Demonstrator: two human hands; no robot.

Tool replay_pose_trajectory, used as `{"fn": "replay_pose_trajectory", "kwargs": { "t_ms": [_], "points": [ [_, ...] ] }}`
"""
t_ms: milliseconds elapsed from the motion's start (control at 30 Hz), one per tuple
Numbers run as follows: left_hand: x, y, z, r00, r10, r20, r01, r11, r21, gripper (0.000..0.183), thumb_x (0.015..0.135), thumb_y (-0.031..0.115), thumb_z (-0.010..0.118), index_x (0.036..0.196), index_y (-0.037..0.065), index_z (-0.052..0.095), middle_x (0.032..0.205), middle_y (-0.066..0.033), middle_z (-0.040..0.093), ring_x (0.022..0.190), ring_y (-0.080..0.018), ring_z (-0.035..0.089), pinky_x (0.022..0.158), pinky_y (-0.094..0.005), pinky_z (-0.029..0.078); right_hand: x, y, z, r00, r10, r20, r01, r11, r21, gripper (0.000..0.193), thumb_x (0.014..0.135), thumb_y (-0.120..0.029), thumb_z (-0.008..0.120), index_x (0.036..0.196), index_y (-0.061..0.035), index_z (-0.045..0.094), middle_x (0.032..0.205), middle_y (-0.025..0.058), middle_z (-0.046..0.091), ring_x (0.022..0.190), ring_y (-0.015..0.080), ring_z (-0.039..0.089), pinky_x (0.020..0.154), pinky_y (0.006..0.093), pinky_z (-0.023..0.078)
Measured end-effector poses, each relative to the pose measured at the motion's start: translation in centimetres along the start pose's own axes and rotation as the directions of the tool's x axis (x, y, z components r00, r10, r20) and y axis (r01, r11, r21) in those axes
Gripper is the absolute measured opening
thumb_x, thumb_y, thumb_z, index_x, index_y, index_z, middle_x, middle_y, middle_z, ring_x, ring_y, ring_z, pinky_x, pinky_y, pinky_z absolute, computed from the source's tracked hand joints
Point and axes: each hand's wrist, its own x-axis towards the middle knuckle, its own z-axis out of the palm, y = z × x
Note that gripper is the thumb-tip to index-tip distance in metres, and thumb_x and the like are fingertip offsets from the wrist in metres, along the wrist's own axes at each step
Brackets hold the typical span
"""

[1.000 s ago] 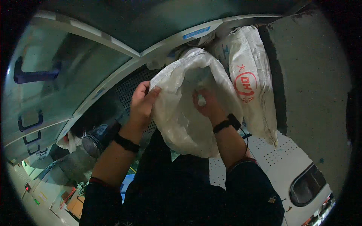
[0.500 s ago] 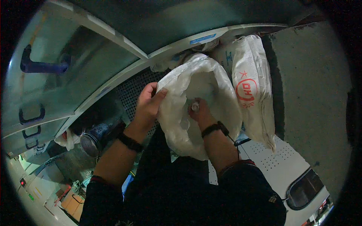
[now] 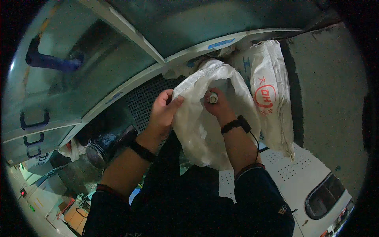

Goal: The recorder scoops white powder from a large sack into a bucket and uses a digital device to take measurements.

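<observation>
A large white woven sack (image 3: 189, 132) stands open-mouthed in front of me. My left hand (image 3: 162, 110) pinches its rim on the left side, thumb on the inside and fingers outside. My right hand (image 3: 222, 104) is inside the mouth, closed round a small pale cylindrical thing (image 3: 213, 98). Only its round end shows above the fist; the rest is hidden, so its kind cannot be told. The sack's contents are pale and hard to make out.
A full white sack with red printing (image 3: 272, 91) leans on the right. Beyond are glass panels in a pale frame (image 3: 138, 75). A black perforated mat (image 3: 144, 98) lies behind my left hand, a dark bucket (image 3: 96, 154) further left. White perforated panels (image 3: 292, 166) are at lower right.
My right hand has risen slightly and moved toward the far side of the sack's mouth, with the pale thing still in it. The left hand keeps its hold on the rim.
</observation>
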Motion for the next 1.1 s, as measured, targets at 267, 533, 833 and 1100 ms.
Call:
{"fn": "replay_pose_trajectory", "kwargs": {
  "t_ms": [267,533,833,1100],
  "points": [
    [-2.4,-0.7,0.9,0.991,0.089,-0.099,-0.087,0.996,0.026,0.030,0.093,0.016,0.067,0.118,0.001,0.058,0.106,-0.0042,0.064,0.095,-0.0142,0.060,0.087,-0.0297,0.049,-7.1,0.6,-0.4,0.982,0.094,0.164,-0.057,0.974,-0.217,0.012,0.090,-0.015,0.062,0.098,-0.0076,0.057,0.081,0.0041,0.058,0.063,0.0128,0.056,0.048,0.0249,0.046],
    [-10.7,-0.6,-0.6,0.921,0.194,-0.339,-0.117,0.965,0.235,0.046,0.093,0.028,0.068,0.133,0.013,0.053,0.124,-0.0024,0.059,0.113,-0.0137,0.054,0.096,-0.0298,0.042,-15.3,-0.6,-2.3,0.967,0.161,0.198,-0.060,0.897,-0.438,0.017,0.089,-0.016,0.063,0.103,-0.0115,0.055,0.075,0.0020,0.053,0.058,0.0139,0.049,0.049,0.0279,0.038],
    [-34.9,-16.4,-14.4,0.818,0.051,-0.574,0.277,0.838,0.469,0.038,0.092,0.028,0.066,0.121,0.003,0.063,0.099,-0.0014,0.065,0.084,-0.0084,0.056,0.072,-0.0283,0.046,-27.9,-0.2,-5.2,0.943,0.215,0.255,-0.030,0.815,-0.578,0.028,0.090,-0.013,0.057,0.118,-0.0079,0.051,0.077,0.0010,0.047,0.057,0.0101,0.044,0.047,0.0257,0.036],
    [-52.3,-29.2,-22.0,0.673,-0.138,-0.726,0.242,0.969,0.041,0.040,0.091,0.032,0.067,0.118,0.003,0.064,0.099,-0.0047,0.065,0.084,-0.0138,0.058,0.071,-0.0294,0.046,-38.5,2.4,-2.0,0.921,0.280,0.271,-0.041,0.761,-0.647,0.034,0.092,-0.014,0.055,0.125,-0.0051,0.048,0.077,0.0015,0.048,0.054,0.0095,0.045,0.045,0.0246,0.038]
  ]
}}
